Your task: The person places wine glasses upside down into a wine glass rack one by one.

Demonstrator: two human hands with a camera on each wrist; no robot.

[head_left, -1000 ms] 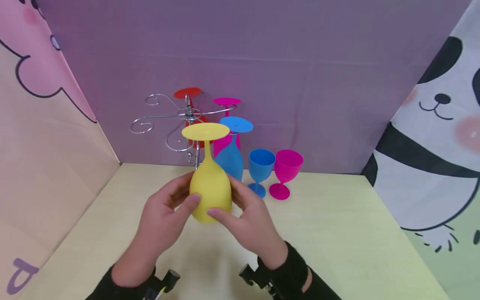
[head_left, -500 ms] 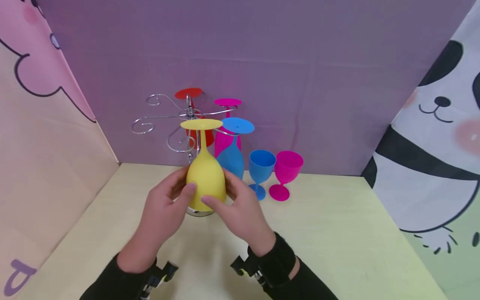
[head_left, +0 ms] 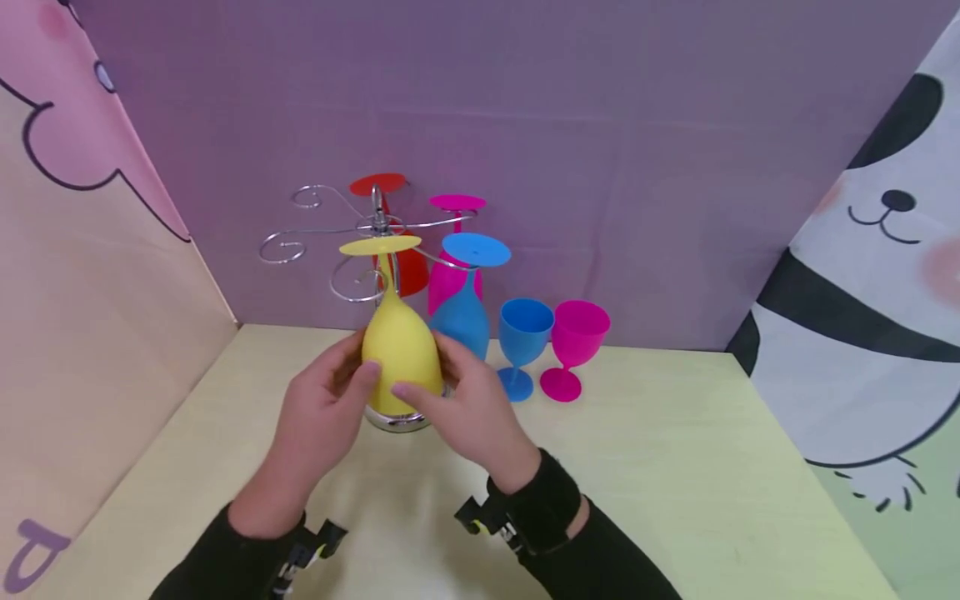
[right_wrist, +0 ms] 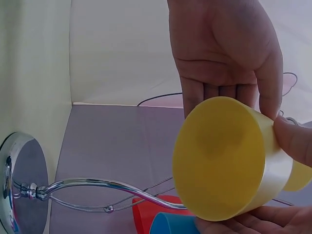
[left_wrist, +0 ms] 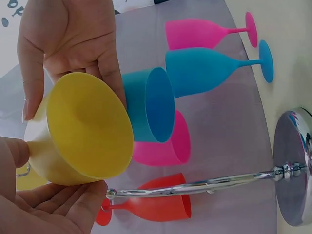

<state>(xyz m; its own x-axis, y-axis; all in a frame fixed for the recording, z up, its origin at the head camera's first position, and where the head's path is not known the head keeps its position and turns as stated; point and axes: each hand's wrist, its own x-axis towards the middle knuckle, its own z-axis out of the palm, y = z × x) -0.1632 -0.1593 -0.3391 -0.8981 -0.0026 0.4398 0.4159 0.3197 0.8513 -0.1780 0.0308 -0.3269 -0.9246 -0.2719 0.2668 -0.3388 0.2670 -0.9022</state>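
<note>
Between both hands a yellow goblet is held upside down, its round foot on top near a curled arm of the chrome glass rack. My left hand grips the bowl from the left, thumb in front. From the right, my right hand pinches the bowl with its thumb near the rim. The open mouth of the yellow goblet faces the left wrist camera. Upside down on the rack hang a red goblet, a pink goblet and a blue goblet.
A blue goblet and a pink goblet stand upright on the pale table, right of the rack. The rack's round chrome base sits below the held goblet. A purple backdrop rises behind.
Both hands have moved forward and slightly left with the yellow goblet, bringing its foot to the rack's front curled arm. The rack's base has come into view beneath it.
</note>
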